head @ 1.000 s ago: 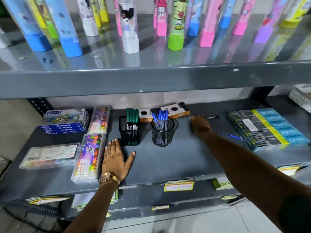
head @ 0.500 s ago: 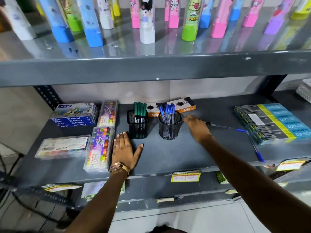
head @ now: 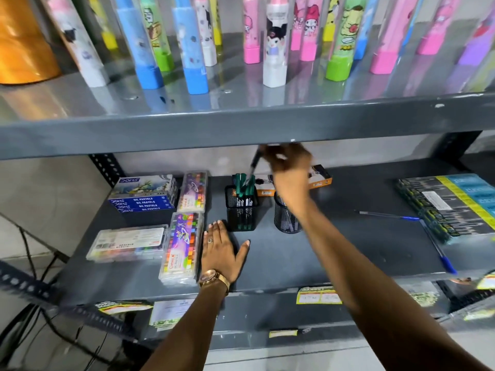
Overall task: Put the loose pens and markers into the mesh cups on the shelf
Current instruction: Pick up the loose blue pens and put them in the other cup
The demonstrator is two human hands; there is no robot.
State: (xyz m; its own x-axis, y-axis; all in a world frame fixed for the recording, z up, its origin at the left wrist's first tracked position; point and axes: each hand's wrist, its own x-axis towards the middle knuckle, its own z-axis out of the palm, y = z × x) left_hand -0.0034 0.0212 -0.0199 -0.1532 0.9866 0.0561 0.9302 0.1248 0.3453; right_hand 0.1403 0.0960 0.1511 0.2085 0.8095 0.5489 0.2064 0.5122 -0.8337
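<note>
A square black mesh cup [head: 242,212] holds several green-capped markers and stands on the grey shelf [head: 334,253]. Beside it on the right is a round black mesh cup [head: 285,218], mostly hidden by my right forearm. My right hand [head: 288,166] is raised above the two cups, blurred, and pinches a dark marker [head: 254,164] whose lower end slants down over the square cup. My left hand [head: 223,249] lies flat, fingers apart, on the shelf just in front of the square cup. Two blue-capped pens [head: 388,216] [head: 439,250] lie loose on the shelf to the right.
Boxes of oil pastels [head: 144,194] and clear crayon cases [head: 184,247] fill the shelf's left side. A stack of pencil packs [head: 450,204] lies at the right. An orange and black box [head: 320,180] sits behind the cups. The upper shelf edge [head: 241,129] hangs just above my right hand.
My right hand rose from the shelf surface by the round cup, lifting a dark marker up over the square cup. The left hand stayed put. The camera moved closer.
</note>
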